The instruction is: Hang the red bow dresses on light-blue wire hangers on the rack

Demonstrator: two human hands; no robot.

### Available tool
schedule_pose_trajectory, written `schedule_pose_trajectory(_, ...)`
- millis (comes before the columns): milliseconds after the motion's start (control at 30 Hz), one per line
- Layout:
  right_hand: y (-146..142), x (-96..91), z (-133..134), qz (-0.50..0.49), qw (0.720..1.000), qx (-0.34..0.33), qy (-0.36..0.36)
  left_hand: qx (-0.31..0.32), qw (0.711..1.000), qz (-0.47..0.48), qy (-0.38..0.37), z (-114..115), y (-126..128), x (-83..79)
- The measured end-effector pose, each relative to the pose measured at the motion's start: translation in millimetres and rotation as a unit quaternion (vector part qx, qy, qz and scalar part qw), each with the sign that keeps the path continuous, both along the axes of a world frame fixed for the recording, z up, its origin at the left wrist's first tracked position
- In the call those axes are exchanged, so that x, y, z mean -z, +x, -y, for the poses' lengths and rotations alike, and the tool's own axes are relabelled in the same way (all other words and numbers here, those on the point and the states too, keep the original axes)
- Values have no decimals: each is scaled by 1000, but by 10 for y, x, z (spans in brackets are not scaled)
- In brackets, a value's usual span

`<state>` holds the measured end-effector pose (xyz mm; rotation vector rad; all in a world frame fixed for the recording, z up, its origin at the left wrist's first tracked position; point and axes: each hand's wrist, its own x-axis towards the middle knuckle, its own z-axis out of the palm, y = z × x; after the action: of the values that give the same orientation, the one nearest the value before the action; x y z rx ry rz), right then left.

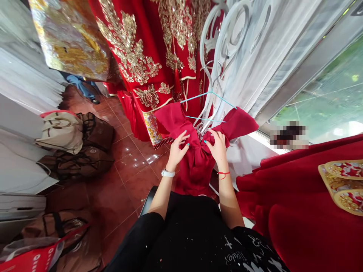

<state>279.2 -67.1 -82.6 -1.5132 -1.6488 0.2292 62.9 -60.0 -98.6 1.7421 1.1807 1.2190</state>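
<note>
A plain red garment (195, 166) hangs on a light blue wire hanger (208, 99) in front of me. My left hand (178, 149) pinches the red cloth near its middle, fingers closed on the fabric. My right hand (217, 145) grips the cloth just to the right, at the garment's centre front. A white watch sits on my left wrist and a red thread on my right wrist. The hanger rests against a white metal rack (224, 45).
A red robe with gold embroidery (147, 56) hangs behind the garment. Brown and beige bags (76, 143) lie on the red tiled floor at left. Red cloth (306, 204) with gold embroidered pieces (343, 185) lies at right. White curtains (266, 49) and a window stand at the upper right.
</note>
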Motion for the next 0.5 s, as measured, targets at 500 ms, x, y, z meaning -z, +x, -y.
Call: schedule_pose_trajectory(500, 345, -393, 180, -127, 960, 214, 130, -158, 973, -17, 169, 107, -81, -312)
